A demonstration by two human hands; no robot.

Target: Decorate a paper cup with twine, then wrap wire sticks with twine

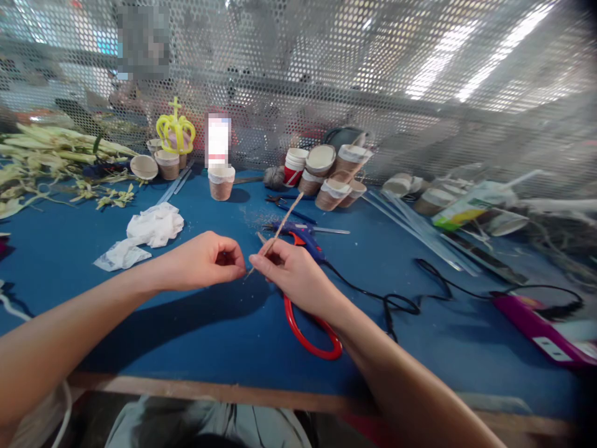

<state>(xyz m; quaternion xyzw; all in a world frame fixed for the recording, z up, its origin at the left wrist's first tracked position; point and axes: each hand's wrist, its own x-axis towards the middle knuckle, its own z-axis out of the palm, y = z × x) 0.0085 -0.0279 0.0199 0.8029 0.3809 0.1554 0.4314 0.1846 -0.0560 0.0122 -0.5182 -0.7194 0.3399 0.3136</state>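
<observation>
A thin tan piece of twine (290,212) slants up and away between my hands, with its far end free. My right hand (301,277) pinches it between thumb and fingers. Beside its lower end, my left hand (208,260) is closed, thumb and fingertip pressed together on what looks like the strand's tip. Red-handled scissors (311,336) lie below my right hand, which covers their middle; a blade tip shows past my fingers. Just beyond my right hand rests a blue glue gun (303,235) on the table.
Crumpled white tissue (156,225) lies left of centre. Twine-wrapped cups, including one cup (221,185), stand along the perforated screen (280,81). Pale husks (51,152) are heaped far left. Clear glue sticks (420,233), a black cable (359,287) and a purple power strip (543,330) occupy the right.
</observation>
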